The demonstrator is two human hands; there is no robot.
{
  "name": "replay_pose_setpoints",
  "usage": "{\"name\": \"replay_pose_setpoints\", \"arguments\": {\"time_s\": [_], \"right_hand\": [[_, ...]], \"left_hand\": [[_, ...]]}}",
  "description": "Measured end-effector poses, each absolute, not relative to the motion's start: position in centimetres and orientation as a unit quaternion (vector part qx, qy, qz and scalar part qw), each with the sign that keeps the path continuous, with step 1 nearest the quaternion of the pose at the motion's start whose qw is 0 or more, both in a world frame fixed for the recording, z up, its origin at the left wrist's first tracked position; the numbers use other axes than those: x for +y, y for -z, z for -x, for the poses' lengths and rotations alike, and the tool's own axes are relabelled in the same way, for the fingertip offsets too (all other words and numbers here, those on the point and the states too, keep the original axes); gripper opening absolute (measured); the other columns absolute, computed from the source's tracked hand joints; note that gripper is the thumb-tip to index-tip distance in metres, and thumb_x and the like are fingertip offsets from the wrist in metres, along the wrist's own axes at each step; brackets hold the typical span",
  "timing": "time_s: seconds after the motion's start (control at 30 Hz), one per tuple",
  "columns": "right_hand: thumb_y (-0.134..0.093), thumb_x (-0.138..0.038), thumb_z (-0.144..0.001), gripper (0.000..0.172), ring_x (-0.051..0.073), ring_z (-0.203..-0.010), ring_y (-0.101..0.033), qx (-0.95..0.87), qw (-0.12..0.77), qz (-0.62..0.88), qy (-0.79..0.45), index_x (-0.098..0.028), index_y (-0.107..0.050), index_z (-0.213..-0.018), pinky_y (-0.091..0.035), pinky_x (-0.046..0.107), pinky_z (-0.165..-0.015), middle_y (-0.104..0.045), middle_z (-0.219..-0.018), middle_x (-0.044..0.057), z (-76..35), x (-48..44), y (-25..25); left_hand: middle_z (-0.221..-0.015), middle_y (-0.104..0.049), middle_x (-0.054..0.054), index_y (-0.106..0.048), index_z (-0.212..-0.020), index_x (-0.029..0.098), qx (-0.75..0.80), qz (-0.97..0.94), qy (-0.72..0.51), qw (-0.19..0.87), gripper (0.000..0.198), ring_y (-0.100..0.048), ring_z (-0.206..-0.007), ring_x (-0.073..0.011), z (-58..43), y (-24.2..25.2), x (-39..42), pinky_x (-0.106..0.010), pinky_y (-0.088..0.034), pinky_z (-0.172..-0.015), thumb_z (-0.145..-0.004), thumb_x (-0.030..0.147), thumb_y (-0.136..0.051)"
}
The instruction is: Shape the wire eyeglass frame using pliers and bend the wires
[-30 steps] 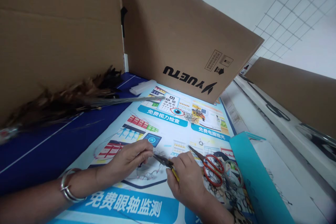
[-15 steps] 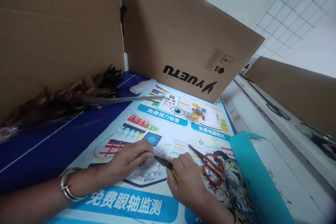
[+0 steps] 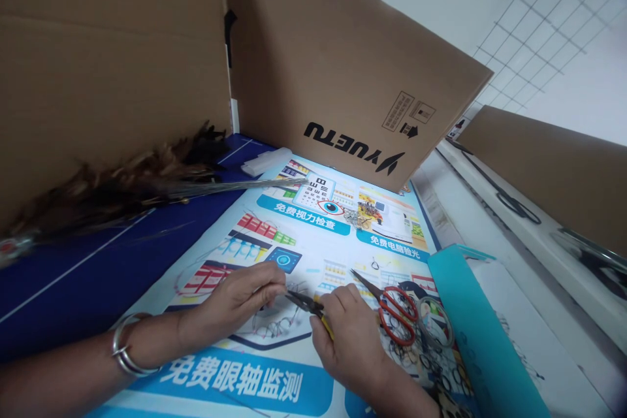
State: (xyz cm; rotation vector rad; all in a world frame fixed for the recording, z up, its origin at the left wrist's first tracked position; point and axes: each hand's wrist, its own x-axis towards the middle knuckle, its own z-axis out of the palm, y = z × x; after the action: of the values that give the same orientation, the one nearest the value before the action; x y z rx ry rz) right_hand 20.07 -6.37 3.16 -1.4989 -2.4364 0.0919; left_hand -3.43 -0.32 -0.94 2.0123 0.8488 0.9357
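Note:
My left hand (image 3: pixel 235 305), with silver bangles at the wrist, rests on a printed poster (image 3: pixel 294 222) and pinches something small and thin at its fingertips; I cannot make out what. My right hand (image 3: pixel 350 333) is closed round yellow-handled pliers (image 3: pixel 308 305), whose dark jaws point left and meet the left fingertips. A chain of small wire loops (image 3: pixel 277 326) lies on the poster just below the jaws.
Red-handled scissors (image 3: pixel 392 313) lie right of my right hand, beside a roll of clear tape (image 3: pixel 434 320). A teal folder (image 3: pixel 482 333) lies at the right. A feather duster (image 3: pixel 122 183) lies on the blue tabletop. Cardboard panels (image 3: pixel 343 59) stand behind.
Both hands stay almost still; the pliers' jaws have shifted slightly at the left fingertips.

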Motion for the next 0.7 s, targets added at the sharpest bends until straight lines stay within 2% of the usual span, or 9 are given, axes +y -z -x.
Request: {"name": "replay_pose_setpoints", "arguments": {"time_s": [0.47, 0.7], "right_hand": [[-0.051, -0.028, -0.091, 0.011, 0.025, -0.089, -0.05, -0.845, 0.12, 0.517, -0.06, -0.019, -0.058, -0.09, -0.038, 0.036, -0.07, -0.061, -0.092, 0.008, -20.25, -6.43, -2.94], [-0.052, -0.027, -0.09, 0.01, 0.024, -0.088, -0.051, -0.841, 0.109, 0.522, -0.09, -0.019, -0.057, -0.091, -0.036, 0.034, -0.068, -0.062, -0.093, 0.007, -20.23, -6.48, -2.93]], "left_hand": [[-0.071, -0.053, 0.003, -0.055, -0.075, 0.019, 0.314, -0.803, -0.367, 0.349, 0.026, -0.052, -0.063, -0.0115, 3.4, 1.05, -0.31, -0.021, -0.039, -0.062, -0.099, 0.024, -0.046], [-0.07, -0.052, 0.003, -0.053, -0.074, 0.019, 0.3, -0.811, -0.37, 0.338, 0.03, -0.051, -0.062, -0.0115, 3.44, 1.13, -0.39, -0.021, -0.039, -0.061, -0.101, 0.029, -0.045]]}}
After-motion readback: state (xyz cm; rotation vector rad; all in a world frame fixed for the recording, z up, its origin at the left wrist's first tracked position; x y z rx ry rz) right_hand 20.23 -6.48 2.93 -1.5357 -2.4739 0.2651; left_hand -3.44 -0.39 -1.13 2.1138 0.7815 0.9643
